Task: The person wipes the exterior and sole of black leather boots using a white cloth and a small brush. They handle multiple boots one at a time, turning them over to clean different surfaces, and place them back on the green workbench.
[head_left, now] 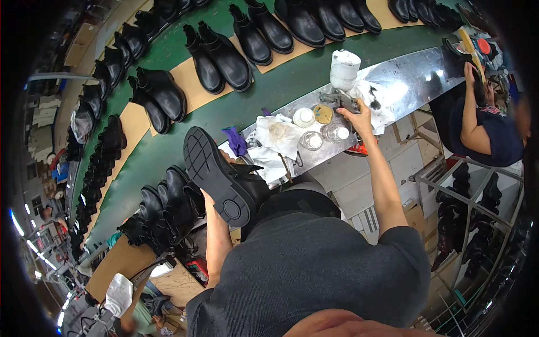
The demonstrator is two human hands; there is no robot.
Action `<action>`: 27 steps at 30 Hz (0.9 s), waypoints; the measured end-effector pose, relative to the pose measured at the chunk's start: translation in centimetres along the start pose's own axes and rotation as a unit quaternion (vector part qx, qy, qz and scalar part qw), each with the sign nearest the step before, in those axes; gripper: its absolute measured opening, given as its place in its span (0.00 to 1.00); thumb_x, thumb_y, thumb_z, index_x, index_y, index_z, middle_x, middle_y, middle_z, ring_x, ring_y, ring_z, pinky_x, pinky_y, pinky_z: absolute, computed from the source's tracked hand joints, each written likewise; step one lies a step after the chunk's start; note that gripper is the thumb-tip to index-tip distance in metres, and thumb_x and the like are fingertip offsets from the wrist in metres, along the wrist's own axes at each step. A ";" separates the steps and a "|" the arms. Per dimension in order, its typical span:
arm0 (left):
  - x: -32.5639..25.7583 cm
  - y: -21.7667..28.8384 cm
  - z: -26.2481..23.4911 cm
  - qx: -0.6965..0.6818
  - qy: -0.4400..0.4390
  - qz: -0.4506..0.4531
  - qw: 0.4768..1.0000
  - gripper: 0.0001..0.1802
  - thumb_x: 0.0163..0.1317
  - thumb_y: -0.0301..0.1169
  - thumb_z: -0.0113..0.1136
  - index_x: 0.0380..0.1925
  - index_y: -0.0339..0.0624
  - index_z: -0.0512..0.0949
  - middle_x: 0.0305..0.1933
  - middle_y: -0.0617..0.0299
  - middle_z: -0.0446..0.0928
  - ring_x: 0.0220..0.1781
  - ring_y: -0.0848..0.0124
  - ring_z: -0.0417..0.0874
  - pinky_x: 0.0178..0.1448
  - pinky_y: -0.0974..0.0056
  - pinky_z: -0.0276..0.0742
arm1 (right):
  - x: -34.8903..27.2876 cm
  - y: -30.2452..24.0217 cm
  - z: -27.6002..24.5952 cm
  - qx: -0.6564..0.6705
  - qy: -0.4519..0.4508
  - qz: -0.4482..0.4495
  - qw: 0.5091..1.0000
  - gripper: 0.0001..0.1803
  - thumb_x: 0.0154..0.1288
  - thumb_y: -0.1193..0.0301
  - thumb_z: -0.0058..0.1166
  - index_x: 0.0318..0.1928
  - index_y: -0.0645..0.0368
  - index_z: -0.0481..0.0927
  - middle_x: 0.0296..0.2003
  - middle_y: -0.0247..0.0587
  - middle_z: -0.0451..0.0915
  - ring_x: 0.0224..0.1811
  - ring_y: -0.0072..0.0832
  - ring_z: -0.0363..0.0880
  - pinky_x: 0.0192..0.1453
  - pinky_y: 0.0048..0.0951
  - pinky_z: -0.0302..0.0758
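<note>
My left hand [212,197] grips a black ankle boot [224,174] from underneath, with its ridged sole turned up toward me. My right hand [357,118] reaches forward to the metal worktop [415,78] and closes on a grey spray gun [340,98] that carries a white cup [343,68] on top. Around that hand sit small jars with white lids [304,117], a round brownish lid [323,113] and stained white rags [278,135].
A green conveyor belt [269,90] curves past with pairs of black boots [222,56] on tan sheets. More black boots [163,208] cluster at my left. Another person [485,126] works at the right. A rack of boots [477,224] stands lower right.
</note>
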State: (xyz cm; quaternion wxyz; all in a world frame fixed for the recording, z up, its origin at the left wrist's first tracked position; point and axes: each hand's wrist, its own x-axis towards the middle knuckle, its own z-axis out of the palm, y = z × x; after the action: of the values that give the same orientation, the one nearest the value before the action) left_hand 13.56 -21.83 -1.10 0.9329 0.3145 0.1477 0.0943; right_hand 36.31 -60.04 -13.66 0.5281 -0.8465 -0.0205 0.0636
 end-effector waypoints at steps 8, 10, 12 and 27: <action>1.1 -0.7 -1.1 -0.114 0.050 0.031 0.992 0.21 0.69 0.37 0.50 0.59 0.43 0.67 0.33 0.61 0.72 0.36 0.66 0.75 0.49 0.56 0.74 | -4.4 -11.2 -1.8 0.000 0.095 -0.072 0.993 0.32 0.55 0.73 0.68 0.59 0.68 0.69 0.52 0.50 0.76 0.53 0.34 0.75 0.56 0.34 0.74; 1.9 -1.0 0.4 -0.120 0.010 0.032 0.992 0.20 0.70 0.39 0.49 0.58 0.45 0.68 0.33 0.62 0.72 0.37 0.65 0.75 0.52 0.54 0.73 | -7.0 -13.6 1.4 0.125 -0.069 -0.078 0.987 0.34 0.58 0.58 0.65 0.59 0.66 0.70 0.54 0.47 0.75 0.55 0.34 0.75 0.58 0.37 0.73; 2.7 -1.0 2.7 -0.187 0.001 0.014 0.982 0.20 0.70 0.38 0.49 0.59 0.46 0.68 0.34 0.59 0.73 0.38 0.64 0.77 0.53 0.52 0.75 | -10.8 -15.7 7.2 0.315 -0.257 -0.029 0.913 0.40 0.59 0.47 0.60 0.61 0.64 0.69 0.58 0.47 0.73 0.59 0.36 0.73 0.60 0.39 0.72; -12.1 4.4 -12.1 0.713 0.295 0.007 0.636 0.28 0.50 0.28 0.69 0.50 0.23 0.74 0.45 0.37 0.80 0.41 0.49 0.85 0.47 0.55 0.81 | -10.9 -16.1 19.8 0.587 -0.292 0.203 0.727 0.10 0.61 0.68 0.55 0.41 0.57 0.75 0.36 0.34 0.75 0.25 0.21 0.66 0.19 0.19 0.68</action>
State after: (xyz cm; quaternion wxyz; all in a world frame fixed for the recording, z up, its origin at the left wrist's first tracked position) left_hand -2.19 -14.88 -5.00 0.3250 0.8385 0.4341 0.0535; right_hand 23.49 -36.41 -6.90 0.8623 -0.2911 0.0397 0.4125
